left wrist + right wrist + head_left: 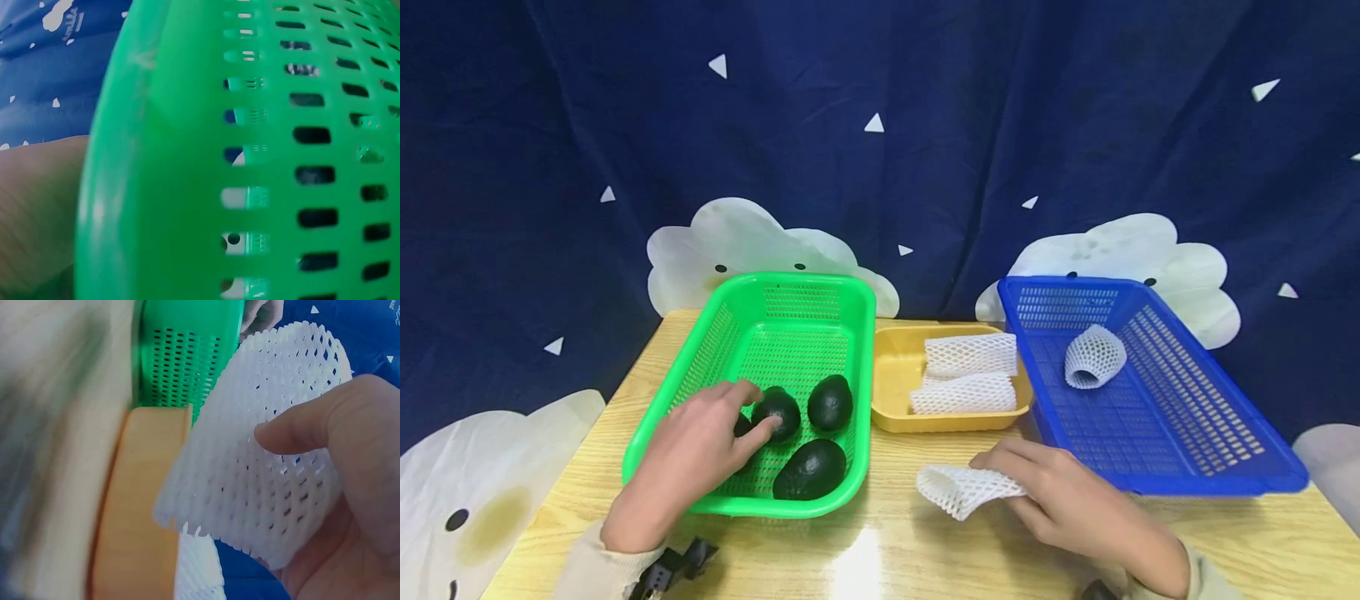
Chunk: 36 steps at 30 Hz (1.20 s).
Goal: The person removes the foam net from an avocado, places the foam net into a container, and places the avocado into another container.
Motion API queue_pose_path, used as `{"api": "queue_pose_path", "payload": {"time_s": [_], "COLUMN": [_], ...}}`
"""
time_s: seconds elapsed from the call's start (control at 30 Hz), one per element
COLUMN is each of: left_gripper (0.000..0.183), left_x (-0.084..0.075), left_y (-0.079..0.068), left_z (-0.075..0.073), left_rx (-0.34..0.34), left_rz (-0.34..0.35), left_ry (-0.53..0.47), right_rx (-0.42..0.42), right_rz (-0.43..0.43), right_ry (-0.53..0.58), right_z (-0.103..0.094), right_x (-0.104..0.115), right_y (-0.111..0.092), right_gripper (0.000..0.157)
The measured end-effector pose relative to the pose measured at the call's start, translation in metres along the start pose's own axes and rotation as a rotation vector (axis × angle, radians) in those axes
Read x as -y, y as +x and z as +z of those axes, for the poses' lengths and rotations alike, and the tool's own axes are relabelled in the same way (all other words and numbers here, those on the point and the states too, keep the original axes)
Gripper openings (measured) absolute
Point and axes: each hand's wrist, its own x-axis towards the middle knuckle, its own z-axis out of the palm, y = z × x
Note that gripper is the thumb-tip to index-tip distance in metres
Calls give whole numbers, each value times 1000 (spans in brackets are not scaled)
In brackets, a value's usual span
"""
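Observation:
My left hand (700, 442) reaches over the near left side of the green basket (865, 400). Its thumb and index finger are spread at a dark avocado (778, 414), the thumb tip overlapping it in the head view. Another avocado (742, 426) is partly hidden beneath this hand. Two more avocados (831, 403) lie to the right, one nearer the front rim. My right hand (1060, 496) pinches a white foam net sleeve (966, 490) above the table; the right wrist view shows the thumb pressed on the sleeve (250, 469). The basket wall blocks the left wrist view.
Between the baskets stands a yellow tray (895, 367) with white foam net sleeves (972, 354) in it. At the right is a blue basket (1157, 433) holding one sleeve-wrapped item (1095, 358). A dark blue patterned curtain (925, 167) hangs behind the wooden table (880, 550).

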Motion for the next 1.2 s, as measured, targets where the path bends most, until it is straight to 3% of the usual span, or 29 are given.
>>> {"api": "queue_pose_path", "payload": {"time_s": [0.23,0.4,0.73,1.2], "left_gripper": [26,23,22,20], "left_x": [0,-1,-5,-13], "left_y": [0,1,2,0], "left_z": [5,9,12,17], "left_rx": [-39,-68,-68,-79], "left_rz": [38,51,77,112], "left_ry": [-16,-42,-49,-54], "right_rx": [-14,-34,-105,-39], "right_rz": [-38,-17,73,104], "right_ry": [52,54,-103,-164], "right_z": [-17,-30,-48,-45], "right_x": [-5,-9,-14,-27], "right_y": [14,20,39,62], "right_gripper": [56,57,42,34]}}
